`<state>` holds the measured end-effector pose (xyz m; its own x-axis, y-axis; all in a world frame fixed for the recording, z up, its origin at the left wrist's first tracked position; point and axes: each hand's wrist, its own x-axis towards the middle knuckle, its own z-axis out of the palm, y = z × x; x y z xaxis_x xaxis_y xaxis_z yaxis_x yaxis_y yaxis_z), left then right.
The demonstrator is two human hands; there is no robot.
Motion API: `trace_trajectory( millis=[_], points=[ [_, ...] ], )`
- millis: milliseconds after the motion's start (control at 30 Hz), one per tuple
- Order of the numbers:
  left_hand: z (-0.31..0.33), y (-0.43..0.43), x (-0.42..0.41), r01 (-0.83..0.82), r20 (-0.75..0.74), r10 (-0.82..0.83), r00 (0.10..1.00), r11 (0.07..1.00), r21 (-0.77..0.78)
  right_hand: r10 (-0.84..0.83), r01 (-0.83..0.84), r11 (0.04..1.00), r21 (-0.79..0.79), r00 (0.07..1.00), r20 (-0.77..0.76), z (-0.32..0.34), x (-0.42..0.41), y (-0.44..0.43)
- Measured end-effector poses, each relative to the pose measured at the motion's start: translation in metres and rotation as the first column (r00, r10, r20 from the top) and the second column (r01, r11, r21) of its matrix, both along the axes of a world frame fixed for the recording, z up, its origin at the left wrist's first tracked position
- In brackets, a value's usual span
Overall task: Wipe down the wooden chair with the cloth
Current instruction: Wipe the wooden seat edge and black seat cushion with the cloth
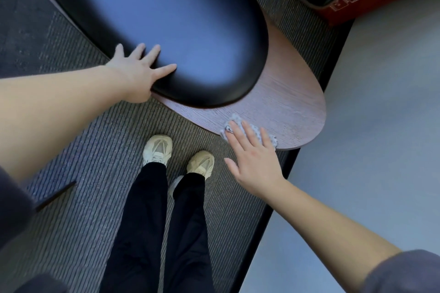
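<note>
**Flat-hand wipe on the exposed wood: the cloth could slip off the outer edge**

The right hand (254, 162) lies flat, fingers straight and spread, pressing the cloth (234, 118) onto the wooden chair (285, 93), on bare wood just outside the near-right side of the black cushion (166, 31). The left hand (138, 71), also flat and spread, braces on the cushion's near-left edge. The cloth sits at the wood's outer edge and neither hand grips anything, so a stroke away from the cushion would likely push it onto the carpet (95, 150). Open wood extends right of the cushion to a rounded corner. Toward the cushion, its raised edge limits travel. A red box (357, 5) stands beyond the cushion's far-right side, well apart.
</note>
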<state>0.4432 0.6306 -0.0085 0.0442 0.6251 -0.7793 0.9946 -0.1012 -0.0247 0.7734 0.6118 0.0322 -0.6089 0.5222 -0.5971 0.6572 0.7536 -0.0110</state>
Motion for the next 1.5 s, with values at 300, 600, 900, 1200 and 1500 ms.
trace_trajectory(
  millis=[300,600,900,1200,1500],
  points=[
    [-0.004,-0.004,-0.030,-0.128,0.109,0.126,0.986,0.992,0.014,0.009,-0.016,0.995,-0.101,0.998,-0.068,-0.038,-0.072,-0.014],
    [-0.004,-0.004,-0.052,-0.114,0.205,0.102,0.973,0.992,0.047,0.042,-0.051,0.995,-0.091,0.995,-0.093,-0.058,-0.128,-0.032],
    [-0.004,0.000,-0.057,-0.122,0.204,0.113,0.972,0.992,0.031,0.119,-0.121,0.992,-0.038,0.991,-0.057,-0.053,-0.100,-0.024],
    [0.011,0.004,0.025,-0.324,0.166,0.340,0.925,0.939,-0.116,0.090,-0.090,0.996,-0.002,0.996,0.023,0.016,0.015,0.005],
    [0.023,0.059,0.104,-0.277,0.234,0.318,0.919,0.941,-0.193,-0.152,0.149,0.988,0.038,0.982,0.108,0.019,0.052,0.096]
  ],
)
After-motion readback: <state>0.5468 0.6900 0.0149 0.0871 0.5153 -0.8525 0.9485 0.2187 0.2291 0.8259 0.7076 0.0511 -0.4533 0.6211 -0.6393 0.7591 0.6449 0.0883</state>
